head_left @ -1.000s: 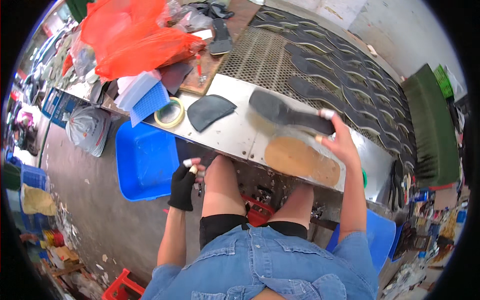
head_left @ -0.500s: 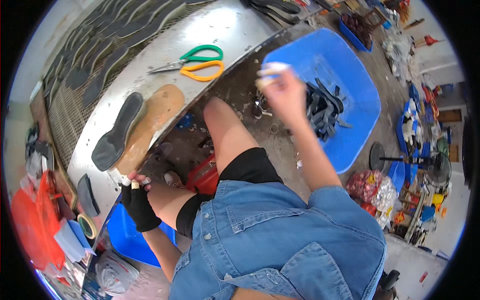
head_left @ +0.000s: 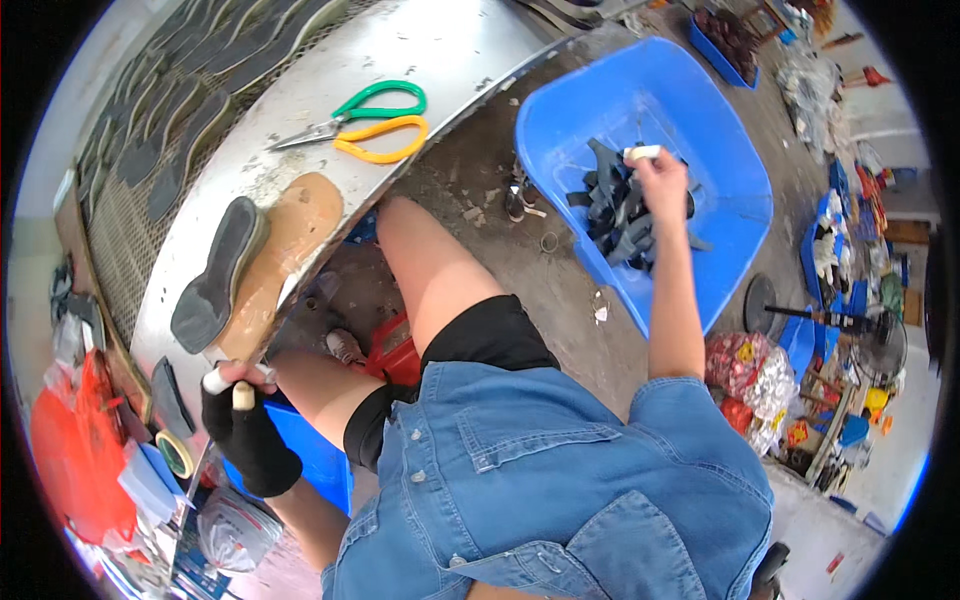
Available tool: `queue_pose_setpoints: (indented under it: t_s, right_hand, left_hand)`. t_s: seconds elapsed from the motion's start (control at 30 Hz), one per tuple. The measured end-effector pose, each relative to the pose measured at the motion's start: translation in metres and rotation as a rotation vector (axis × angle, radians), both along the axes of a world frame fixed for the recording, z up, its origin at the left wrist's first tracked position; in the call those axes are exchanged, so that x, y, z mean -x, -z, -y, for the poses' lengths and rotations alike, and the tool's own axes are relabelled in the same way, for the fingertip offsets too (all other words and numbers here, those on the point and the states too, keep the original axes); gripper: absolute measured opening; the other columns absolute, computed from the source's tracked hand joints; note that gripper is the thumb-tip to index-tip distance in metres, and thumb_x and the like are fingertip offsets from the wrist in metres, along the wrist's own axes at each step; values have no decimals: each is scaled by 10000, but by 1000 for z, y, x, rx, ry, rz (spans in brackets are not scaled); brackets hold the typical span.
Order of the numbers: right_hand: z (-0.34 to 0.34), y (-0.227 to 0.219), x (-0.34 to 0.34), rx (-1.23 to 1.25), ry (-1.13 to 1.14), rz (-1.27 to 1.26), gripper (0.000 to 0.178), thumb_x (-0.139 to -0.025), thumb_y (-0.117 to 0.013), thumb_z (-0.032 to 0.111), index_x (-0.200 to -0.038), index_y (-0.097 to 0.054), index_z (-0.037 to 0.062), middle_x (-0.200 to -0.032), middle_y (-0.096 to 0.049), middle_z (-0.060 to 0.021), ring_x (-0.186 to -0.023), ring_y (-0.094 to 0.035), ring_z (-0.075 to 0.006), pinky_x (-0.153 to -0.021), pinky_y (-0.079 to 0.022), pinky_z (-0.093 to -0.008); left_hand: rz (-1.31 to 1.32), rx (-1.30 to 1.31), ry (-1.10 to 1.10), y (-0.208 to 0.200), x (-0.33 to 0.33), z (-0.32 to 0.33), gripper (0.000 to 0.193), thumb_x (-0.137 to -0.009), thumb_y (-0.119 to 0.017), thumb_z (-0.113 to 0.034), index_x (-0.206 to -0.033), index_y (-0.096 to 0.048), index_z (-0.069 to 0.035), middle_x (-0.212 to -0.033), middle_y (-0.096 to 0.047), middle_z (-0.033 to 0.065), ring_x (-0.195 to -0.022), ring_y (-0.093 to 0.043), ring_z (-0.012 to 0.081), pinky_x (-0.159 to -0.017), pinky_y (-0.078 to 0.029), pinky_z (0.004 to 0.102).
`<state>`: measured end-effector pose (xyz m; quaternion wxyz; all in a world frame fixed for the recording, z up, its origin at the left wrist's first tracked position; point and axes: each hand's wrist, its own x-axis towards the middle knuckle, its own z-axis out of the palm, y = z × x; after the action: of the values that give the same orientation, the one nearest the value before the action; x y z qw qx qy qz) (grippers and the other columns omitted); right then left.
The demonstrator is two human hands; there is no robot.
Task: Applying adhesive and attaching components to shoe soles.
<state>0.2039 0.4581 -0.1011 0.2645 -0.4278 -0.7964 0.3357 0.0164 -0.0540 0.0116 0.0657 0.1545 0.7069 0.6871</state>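
Two hands stand well apart in my head view, and the relation I read first is on the right. The right hand (head_left: pixel 664 188) is over the blue bin (head_left: pixel 735 225), with a heap of dark strips (head_left: pixel 612 205) inside, just left of it and partly behind its fingers; it is much the nearer hand. The strips are tangled, so I can name no single long axis. Its fingers are bent, one wearing a white wrap (head_left: pixel 642 153), and I cannot tell whether they pinch a strip. The left hand (head_left: pixel 240 412), in a black glove (head_left: pixel 262 452), sits by the near end of a tan sole-shaped piece (head_left: pixel 305 215), fingers curled in (whether around anything, I cannot make out from here). A dark sole (head_left: pixel 222 272) lies along that piece's left side, both long axes slanting from near left to far right on the metal table (head_left: pixel 468 55). Farther off lie the scissors (head_left: pixel 343 130), handles to the right.
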Motion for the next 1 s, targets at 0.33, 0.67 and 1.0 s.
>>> queue_pose_setpoints:
  t_s: [0.33, 0.67, 1.0]
  right_hand:
    - [-6, 76, -29, -269, 67, 996, 527, -698, -696, 471, -912, -653, -8, -875, -675, -203, -810, -654, -378, -765, -513, -456]
    - [47, -139, 56, 187, -346, -455, 153, -864, -642, 130, -963, -649, 14, -770, -630, -6, -638, -563, -66, -532, -431, -203]
    - [159, -174, 140, 408, -1130, -495, 51, -853, -584, 50, -890, -596, 18, -838, -664, -125, -572, -567, -93, -471, -425, -213]
  left_hand:
    - [239, 80, 121, 27, -14, -9, 174, -864, -508, 5, -1011, -599, -5, -846, -608, 62, -762, -570, 135, -673, -464, 253]
    - [206, 12, 107, 25, -17, 0, 177, -864, -550, -18, -1029, -610, 1, -830, -614, 54, -757, -583, 128, -668, -467, 245]
    - [48, -5, 112, -11, -14, -18, 170, -894, -531, -80, -1020, -618, -4, -875, -626, 52, -795, -565, 105, -706, -460, 238]
